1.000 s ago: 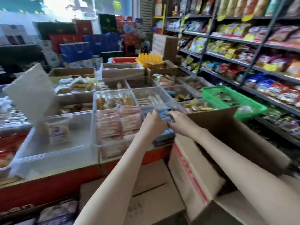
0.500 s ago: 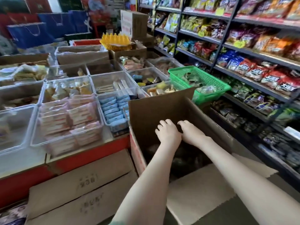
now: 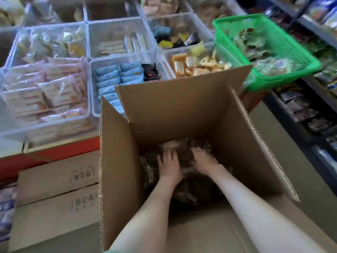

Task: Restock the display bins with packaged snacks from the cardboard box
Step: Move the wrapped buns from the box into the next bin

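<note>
An open cardboard box (image 3: pixel 173 110) stands in front of me with its flaps up. Dark brown packaged snacks (image 3: pixel 182 150) lie heaped at its bottom. Both my hands reach deep inside. My left hand (image 3: pixel 169 166) and my right hand (image 3: pixel 203 160) lie on the heap side by side with a clump of packets between them, fingers spread forward on the wrappers. Beyond the box sit clear display bins; the nearest one (image 3: pixel 113 79) holds light blue packets and a few black ones.
A bin of pink-white packets (image 3: pixel 45 92) sits at the left and one of orange snacks (image 3: pixel 197 64) behind the box. A green basket (image 3: pixel 295 52) stands at the right, next to stocked shelves (image 3: pixel 310 110). Closed cartons (image 3: pixel 54 181) are stacked under the red counter edge.
My hands left the blue-packet bin, passed over the box rim and dropped to the bottom of the box. My view tilted down into the box.
</note>
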`<state>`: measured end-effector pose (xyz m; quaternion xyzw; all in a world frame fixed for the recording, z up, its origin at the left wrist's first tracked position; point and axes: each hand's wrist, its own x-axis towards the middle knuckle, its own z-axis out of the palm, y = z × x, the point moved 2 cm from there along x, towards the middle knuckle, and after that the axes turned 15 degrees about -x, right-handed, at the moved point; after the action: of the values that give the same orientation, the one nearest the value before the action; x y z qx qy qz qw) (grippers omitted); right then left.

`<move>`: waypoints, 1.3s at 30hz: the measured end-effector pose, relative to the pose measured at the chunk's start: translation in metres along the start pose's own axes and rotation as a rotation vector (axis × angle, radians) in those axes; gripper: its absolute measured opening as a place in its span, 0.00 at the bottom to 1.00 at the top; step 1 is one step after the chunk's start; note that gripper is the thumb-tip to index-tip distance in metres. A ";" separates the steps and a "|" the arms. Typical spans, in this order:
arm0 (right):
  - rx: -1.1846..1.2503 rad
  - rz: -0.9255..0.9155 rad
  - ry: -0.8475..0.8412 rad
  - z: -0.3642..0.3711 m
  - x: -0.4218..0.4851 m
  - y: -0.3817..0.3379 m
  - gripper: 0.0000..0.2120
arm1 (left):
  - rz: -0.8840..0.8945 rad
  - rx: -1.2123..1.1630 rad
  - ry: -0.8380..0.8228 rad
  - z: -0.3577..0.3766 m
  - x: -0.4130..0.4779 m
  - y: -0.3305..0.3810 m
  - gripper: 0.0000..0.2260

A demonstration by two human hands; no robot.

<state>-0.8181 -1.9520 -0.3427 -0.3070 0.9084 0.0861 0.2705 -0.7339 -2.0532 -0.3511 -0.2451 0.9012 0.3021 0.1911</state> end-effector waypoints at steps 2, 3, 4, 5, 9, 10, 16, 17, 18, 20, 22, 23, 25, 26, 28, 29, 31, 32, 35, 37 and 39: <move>-0.076 -0.108 -0.066 0.017 0.019 -0.005 0.26 | -0.033 0.039 -0.032 0.007 0.002 -0.023 0.40; -0.115 -0.156 -0.089 0.026 0.027 -0.009 0.27 | -0.060 0.041 -0.048 0.011 0.002 -0.033 0.41; -0.159 -0.198 -0.105 0.036 0.034 -0.013 0.27 | -0.092 0.042 -0.070 0.016 0.003 -0.043 0.41; -0.206 -0.233 -0.115 0.045 0.040 -0.018 0.27 | -0.123 0.049 -0.095 0.021 0.005 -0.052 0.40; -0.342 -0.369 -0.207 0.074 0.060 -0.030 0.38 | -0.207 0.046 -0.176 0.040 0.018 -0.069 0.39; -0.388 -0.395 -0.234 0.080 0.064 -0.030 0.41 | -0.206 0.053 -0.199 0.045 0.022 -0.069 0.40; -0.504 -0.399 -0.250 0.115 0.087 -0.027 0.47 | -0.218 0.153 -0.338 0.075 0.038 -0.068 0.42; -0.501 -0.400 -0.242 0.116 0.089 -0.026 0.44 | -0.229 0.166 -0.345 0.078 0.039 -0.069 0.42; -0.490 -0.396 -0.233 0.117 0.090 -0.025 0.39 | -0.237 0.180 -0.344 0.080 0.039 -0.069 0.42; -0.452 -0.404 -0.202 0.115 0.090 -0.023 0.32 | -0.248 0.197 -0.337 0.081 0.040 -0.067 0.41; -0.402 -0.423 -0.186 0.111 0.091 -0.023 0.32 | -0.244 0.207 -0.332 0.078 0.042 -0.062 0.40; -0.384 -0.421 -0.191 0.107 0.092 -0.023 0.32 | -0.236 0.215 -0.325 0.076 0.043 -0.059 0.40; -0.321 -0.410 -0.199 0.101 0.095 -0.023 0.31 | -0.224 0.205 -0.313 0.071 0.044 -0.053 0.42; -0.287 -0.410 -0.186 0.098 0.097 -0.023 0.29 | -0.218 0.182 -0.305 0.068 0.045 -0.050 0.43; -0.261 -0.406 -0.172 0.089 0.098 -0.021 0.26 | -0.192 0.110 -0.276 0.064 0.046 -0.047 0.41; -0.223 -0.397 -0.177 0.082 0.098 -0.019 0.25 | -0.173 0.064 -0.265 0.061 0.047 -0.045 0.38; -0.139 -0.344 -0.203 0.068 0.092 -0.018 0.22 | -0.134 -0.019 -0.271 0.052 0.049 -0.038 0.31; -0.097 -0.311 -0.200 0.063 0.090 -0.016 0.19 | -0.125 -0.047 -0.282 0.048 0.049 -0.035 0.28; 0.042 -0.157 -0.177 0.050 0.081 -0.011 0.17 | -0.132 -0.065 -0.309 0.040 0.051 -0.027 0.23; 0.168 -0.070 -0.223 0.050 0.077 -0.009 0.17 | -0.120 -0.034 -0.326 0.042 0.049 -0.027 0.24; 0.125 -0.068 -0.255 0.055 0.075 -0.006 0.15 | -0.108 0.007 -0.338 0.047 0.047 -0.031 0.24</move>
<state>-0.8399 -1.9770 -0.4296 -0.3067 0.8592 0.0587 0.4052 -0.7456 -2.0602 -0.4230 -0.2383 0.8427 0.3254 0.3565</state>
